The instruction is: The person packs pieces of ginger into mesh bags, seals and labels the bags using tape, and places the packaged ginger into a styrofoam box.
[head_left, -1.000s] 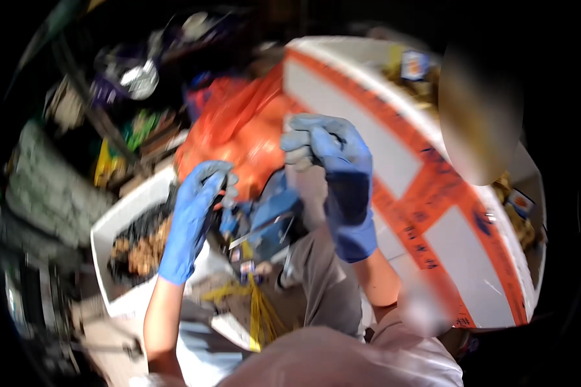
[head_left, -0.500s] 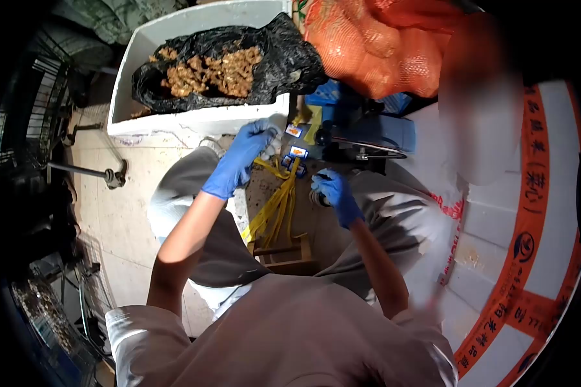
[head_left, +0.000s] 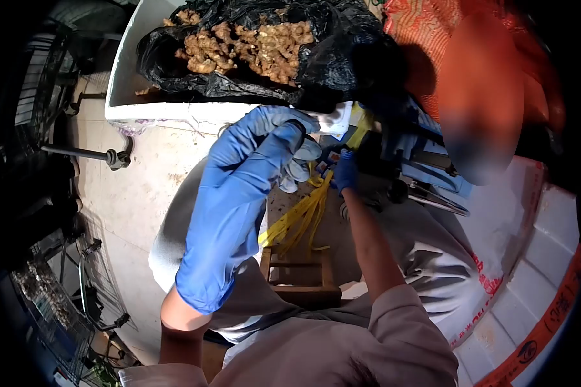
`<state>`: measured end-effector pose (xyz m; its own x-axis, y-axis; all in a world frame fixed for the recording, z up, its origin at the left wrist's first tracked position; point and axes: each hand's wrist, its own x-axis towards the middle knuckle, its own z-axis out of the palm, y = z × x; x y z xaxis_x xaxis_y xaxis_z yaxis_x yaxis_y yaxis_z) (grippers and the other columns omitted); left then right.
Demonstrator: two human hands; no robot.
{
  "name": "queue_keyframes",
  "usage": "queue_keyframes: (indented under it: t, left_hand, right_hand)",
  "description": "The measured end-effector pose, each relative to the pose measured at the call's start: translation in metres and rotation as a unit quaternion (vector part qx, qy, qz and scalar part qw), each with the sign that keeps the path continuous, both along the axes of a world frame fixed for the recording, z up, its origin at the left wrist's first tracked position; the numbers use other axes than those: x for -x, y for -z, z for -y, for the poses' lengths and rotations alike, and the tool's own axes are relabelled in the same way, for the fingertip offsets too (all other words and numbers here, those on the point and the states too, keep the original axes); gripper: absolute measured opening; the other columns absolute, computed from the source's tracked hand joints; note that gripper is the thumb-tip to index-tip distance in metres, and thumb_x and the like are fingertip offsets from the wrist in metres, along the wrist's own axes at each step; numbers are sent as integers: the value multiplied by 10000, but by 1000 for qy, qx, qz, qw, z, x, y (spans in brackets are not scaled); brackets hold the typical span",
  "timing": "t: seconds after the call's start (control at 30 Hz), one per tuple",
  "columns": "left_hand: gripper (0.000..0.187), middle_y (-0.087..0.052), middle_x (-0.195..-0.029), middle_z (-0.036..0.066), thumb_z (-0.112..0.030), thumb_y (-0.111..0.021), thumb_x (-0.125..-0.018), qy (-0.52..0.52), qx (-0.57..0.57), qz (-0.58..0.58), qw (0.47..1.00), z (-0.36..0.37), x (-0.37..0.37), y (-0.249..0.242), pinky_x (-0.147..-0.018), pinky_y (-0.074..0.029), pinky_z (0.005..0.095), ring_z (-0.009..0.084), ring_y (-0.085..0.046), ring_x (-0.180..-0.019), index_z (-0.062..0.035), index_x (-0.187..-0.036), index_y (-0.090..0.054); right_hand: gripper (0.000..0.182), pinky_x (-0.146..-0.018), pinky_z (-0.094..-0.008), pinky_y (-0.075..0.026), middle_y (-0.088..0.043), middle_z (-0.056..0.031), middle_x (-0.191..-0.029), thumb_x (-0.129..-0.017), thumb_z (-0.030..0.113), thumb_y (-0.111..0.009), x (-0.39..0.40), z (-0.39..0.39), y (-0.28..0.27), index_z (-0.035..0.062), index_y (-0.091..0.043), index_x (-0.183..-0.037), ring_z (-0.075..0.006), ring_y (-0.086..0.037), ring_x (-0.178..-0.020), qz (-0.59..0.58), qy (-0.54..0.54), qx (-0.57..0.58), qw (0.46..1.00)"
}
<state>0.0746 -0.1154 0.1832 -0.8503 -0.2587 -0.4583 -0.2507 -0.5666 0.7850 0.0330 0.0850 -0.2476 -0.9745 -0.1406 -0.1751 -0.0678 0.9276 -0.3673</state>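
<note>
My left hand, in a blue glove, is raised close to the camera in front of the foam box. Its fingers are curled together in a pinch; what they hold, if anything, is hidden. Farther down, my right hand, also gloved in blue, reaches to the small blue-and-white labels and the top of the yellow straps. Its fingers are in shadow and small in view. A crumpled pale grey item shows just behind my left fingers.
Ginger lies in a black plastic bag inside a white foam box. Orange mesh sacks stand at the right, above white boxes. A wooden stool is between my knees; wire racks line the left.
My left hand has risen much nearer the camera. My right hand has moved forward to the labels and straps. The view has shifted, bringing the ginger box closer.
</note>
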Motion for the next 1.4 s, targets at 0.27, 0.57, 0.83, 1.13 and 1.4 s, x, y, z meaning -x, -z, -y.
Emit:
queue_keyframes:
  t: [0.27,0.57,0.83,1.13,1.4]
  left_hand:
    - [139,-589,-809,27,-80,-504,-812,-62,8,12,998,0,-4,5,-607,-404,166,61,-530,-676,-18,-924,-560]
    - [132,-570,-734,33,-115,-478,-827,71,-11,-39,997,-20,8,15,-525,-373,161,68,-497,-595,-21,-882,-554]
    - [272,-565,-754,19,-242,-451,-855,349,266,89,894,-31,-9,43,-581,-388,186,80,-500,-652,-5,-961,-534]
    - [184,-535,-708,50,-119,-401,-864,78,-79,-59,992,-20,1,0,-603,-431,201,121,-515,-647,6,-956,-500]
    - [201,-446,-613,-11,-163,-410,-870,63,11,-174,983,-5,9,-5,-523,-350,187,58,-388,-543,0,-894,-526]
  right_hand:
    - [159,-635,-440,-412,-537,-151,-773,-782,191,-452,-1,-14,-11,63,-528,-835,-339,-521,-747,-61,-58,-6,996]
    - [142,-503,-353,-404,-529,-109,-574,-751,125,-484,-8,-41,-122,59,-558,-649,-255,-515,-561,-228,-307,-100,919]
    - [266,-498,-322,-376,-510,-81,-720,-675,62,-571,-51,-16,-299,83,-544,-939,-224,-478,-571,-379,-231,45,895]
    - [324,-483,-281,-371,-470,-23,-709,-723,133,-549,-96,-7,-360,92,-535,-1044,-167,-471,-615,-260,-395,141,870]
    - [405,-827,-345,-350,-461,-112,-1066,-683,286,-604,-81,2,-376,91,-525,-1029,-261,-430,-957,-74,-335,202,917]
